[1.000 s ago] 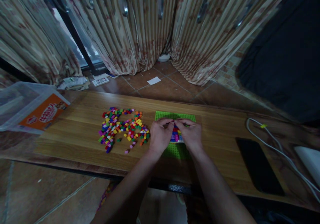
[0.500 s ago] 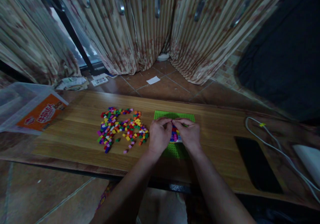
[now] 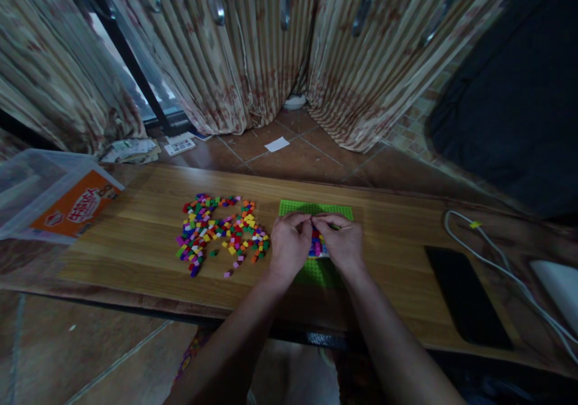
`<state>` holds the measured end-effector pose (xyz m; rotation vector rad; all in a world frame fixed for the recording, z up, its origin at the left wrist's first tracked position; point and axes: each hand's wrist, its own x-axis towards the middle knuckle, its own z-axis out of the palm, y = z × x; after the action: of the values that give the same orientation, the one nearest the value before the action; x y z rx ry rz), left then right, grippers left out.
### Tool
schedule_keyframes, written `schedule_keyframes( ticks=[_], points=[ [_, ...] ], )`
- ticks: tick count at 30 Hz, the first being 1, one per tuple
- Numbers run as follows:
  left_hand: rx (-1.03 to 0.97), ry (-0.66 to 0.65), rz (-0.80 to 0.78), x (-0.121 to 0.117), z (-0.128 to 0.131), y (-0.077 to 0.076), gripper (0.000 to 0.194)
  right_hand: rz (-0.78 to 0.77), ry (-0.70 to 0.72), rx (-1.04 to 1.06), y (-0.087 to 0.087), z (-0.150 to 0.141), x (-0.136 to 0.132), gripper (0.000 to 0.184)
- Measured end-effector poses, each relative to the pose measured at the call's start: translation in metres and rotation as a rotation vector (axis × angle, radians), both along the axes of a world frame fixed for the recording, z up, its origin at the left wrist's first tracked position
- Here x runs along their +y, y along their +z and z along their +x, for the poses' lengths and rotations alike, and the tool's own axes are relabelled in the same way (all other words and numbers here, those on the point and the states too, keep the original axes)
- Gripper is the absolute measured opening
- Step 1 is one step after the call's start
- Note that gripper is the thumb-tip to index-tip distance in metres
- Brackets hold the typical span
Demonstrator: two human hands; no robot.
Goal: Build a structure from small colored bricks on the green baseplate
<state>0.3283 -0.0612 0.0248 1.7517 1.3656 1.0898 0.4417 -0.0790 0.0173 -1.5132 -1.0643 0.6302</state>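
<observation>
A green studded baseplate lies on the wooden table, partly covered by my hands. Rows of small coloured bricks stand on its middle, showing between my wrists. My left hand is over the plate's left side, thumb and forefinger pinched together. My right hand mirrors it on the right, fingers also closed, its fingertips meeting those of the left. Whatever the fingertips hold is too small and dark to make out. Left of my left hand spreads a pile of loose multicoloured bricks.
A clear plastic box with an orange label stands at the table's left end. On the right lie a black phone-shaped slab and a white cable. Striped curtains hang behind the table.
Almost nothing differs. Both hands stay pinched together over the baseplate, and the whole view has shifted very slightly.
</observation>
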Motion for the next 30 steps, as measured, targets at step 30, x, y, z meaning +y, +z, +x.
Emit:
schedule_keyframes(
  ticks=[30],
  points=[
    [0.014, -0.274, -0.141, -0.003, -0.021, 0.008, 0.054, -0.200, 0.473, -0.078, 0.010, 0.045, -0.034, 0.063]
  ],
)
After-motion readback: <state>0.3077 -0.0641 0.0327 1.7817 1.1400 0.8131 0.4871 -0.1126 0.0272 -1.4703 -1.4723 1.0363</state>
